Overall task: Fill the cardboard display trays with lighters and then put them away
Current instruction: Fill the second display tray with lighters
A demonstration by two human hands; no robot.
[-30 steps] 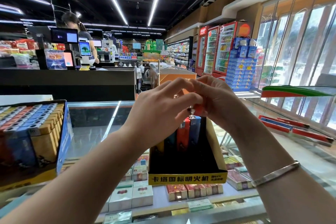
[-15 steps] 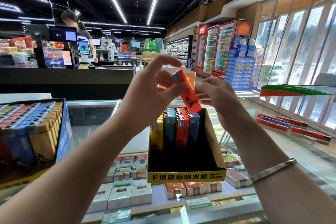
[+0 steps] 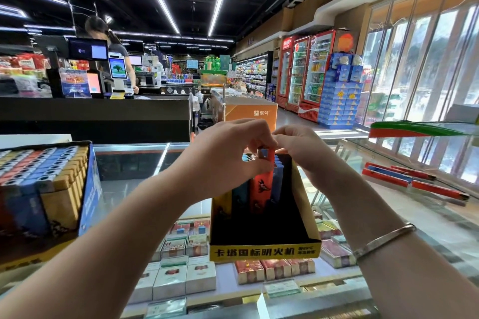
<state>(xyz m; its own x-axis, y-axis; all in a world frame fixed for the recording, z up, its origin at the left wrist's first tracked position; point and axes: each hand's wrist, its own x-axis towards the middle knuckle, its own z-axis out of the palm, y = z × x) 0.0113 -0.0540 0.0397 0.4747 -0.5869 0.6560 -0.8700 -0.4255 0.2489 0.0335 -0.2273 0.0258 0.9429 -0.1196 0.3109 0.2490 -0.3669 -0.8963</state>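
1. The left hand (image 3: pixel 228 155) pinches the top of an orange lighter (image 3: pixel 261 184) between thumb and curled fingers, holding it upright.
2. The right hand (image 3: pixel 298 147) meets it from the other side, its fingertips curled onto the same lighter's top.
3. The orange lighter stands at the back of a black and yellow cardboard tray (image 3: pixel 264 250), its lower end down among the lighters already there.
4. A yellow, a teal and a blue lighter stand beside it in the back row; the front of the tray is dark and unfilled.
5. The tray sits on a glass counter (image 3: pixel 124 184), above cigarette packs (image 3: pixel 181 277) shown under the glass.
6. A full tray of lighters (image 3: pixel 44 181) rests on the counter to the left, well apart from the hands.
7. A bracelet (image 3: pixel 383 241) circles the right wrist.
8. A person stands behind the far checkout counter (image 3: pixel 96 114).
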